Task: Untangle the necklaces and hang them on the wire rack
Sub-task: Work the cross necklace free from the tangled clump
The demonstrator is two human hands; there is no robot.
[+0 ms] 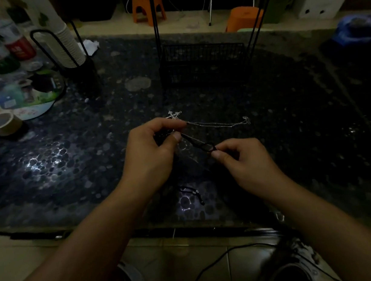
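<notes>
A thin silver chain necklace [218,124] with a cross pendant [174,114] stretches rightward over the dark pebble-patterned table [75,162]. My left hand [152,151] pinches the tangle where that chain meets a black necklace [199,143]. My right hand [246,164] pinches the black necklace's other end between thumb and forefinger, so it runs taut between both hands just above the table. Another dark cord [192,194] lies on the table below my hands. The black wire rack [203,63] stands at the back centre, its uprights rising out of view.
At the back left stand a stack of paper cups in a black holder [68,45], bottles [17,45], a round fan or plate [32,94] and a tape roll [3,123]. Orange stools [147,6] stand on the floor behind. A blue bag [357,29] sits far right.
</notes>
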